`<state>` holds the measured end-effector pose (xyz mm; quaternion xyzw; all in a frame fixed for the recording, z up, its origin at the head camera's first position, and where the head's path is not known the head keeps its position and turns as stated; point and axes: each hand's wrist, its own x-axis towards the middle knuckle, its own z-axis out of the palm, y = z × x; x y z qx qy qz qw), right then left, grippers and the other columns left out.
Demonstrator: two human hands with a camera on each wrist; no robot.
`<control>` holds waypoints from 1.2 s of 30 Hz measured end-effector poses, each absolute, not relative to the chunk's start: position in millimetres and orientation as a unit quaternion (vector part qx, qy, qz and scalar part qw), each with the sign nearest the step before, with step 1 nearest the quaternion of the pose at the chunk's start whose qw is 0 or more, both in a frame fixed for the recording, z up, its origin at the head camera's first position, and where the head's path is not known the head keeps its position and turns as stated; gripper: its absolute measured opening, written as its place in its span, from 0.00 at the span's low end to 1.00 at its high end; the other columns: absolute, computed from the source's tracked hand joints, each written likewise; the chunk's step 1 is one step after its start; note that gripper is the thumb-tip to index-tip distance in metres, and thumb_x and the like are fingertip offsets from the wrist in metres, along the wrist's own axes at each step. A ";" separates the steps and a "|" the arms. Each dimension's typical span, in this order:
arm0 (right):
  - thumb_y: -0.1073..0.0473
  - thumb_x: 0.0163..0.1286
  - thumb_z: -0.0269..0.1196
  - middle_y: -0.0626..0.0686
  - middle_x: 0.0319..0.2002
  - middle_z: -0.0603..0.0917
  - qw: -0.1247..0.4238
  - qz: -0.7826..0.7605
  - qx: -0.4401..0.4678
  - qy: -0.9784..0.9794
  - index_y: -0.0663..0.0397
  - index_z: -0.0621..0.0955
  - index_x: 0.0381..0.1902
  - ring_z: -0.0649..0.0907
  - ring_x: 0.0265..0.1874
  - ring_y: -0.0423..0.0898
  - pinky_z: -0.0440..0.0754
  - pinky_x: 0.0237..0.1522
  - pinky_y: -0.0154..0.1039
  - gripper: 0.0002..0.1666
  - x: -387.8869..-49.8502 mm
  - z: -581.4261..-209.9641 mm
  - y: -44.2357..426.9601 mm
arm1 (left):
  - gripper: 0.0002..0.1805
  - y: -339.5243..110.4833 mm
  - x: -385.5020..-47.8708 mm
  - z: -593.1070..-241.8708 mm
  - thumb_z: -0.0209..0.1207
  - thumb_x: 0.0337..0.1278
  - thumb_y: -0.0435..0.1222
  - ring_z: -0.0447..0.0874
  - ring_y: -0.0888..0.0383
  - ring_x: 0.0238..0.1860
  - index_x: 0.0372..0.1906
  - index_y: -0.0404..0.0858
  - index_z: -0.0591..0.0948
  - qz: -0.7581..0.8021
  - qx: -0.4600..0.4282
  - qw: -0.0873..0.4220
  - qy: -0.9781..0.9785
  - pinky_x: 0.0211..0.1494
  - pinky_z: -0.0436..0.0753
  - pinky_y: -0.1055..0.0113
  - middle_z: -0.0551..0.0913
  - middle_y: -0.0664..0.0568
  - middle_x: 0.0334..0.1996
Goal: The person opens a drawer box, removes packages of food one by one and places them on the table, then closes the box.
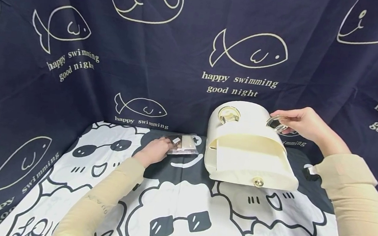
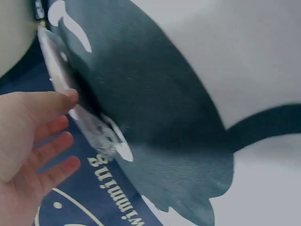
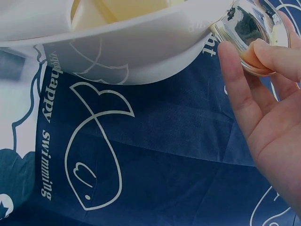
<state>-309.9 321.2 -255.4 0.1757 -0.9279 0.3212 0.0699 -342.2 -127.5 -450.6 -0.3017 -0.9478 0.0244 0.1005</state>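
A cream box (image 1: 255,124) with a rounded top stands right of centre in the head view, its front flap (image 1: 234,176) lowered and a gold knob (image 1: 258,182) on it. My right hand (image 1: 299,123) grips the shiny ring-shaped metal piece (image 3: 256,33) at the box's right side, thumb on its face. A matching gold ring piece (image 1: 229,115) sits on the left of the top. To the left of the box, my left hand (image 1: 154,149) pinches the near end of a clear plastic packet (image 1: 186,143); brown and pale contents show through. In the left wrist view the packet (image 2: 61,75) stands tilted, seen nearly edge-on.
A dark blue curtain (image 1: 166,66) printed with fish and whales hangs close behind the box. The surface is covered by a black-and-white cartoon cloth (image 1: 181,193). A small dark object (image 1: 311,172) shows beside the right sleeve.
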 end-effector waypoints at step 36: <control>0.67 0.66 0.59 0.26 0.36 0.81 0.065 0.336 0.188 -0.921 0.63 0.80 0.52 0.86 0.25 0.40 0.83 0.30 0.33 0.17 -313.3 -257.7 324.6 | 0.14 -89.8 -249.0 -329.9 0.67 0.46 0.33 0.74 0.53 0.40 0.42 0.43 0.82 0.000 -0.331 0.211 -0.920 0.43 0.75 0.59 0.80 0.52 0.40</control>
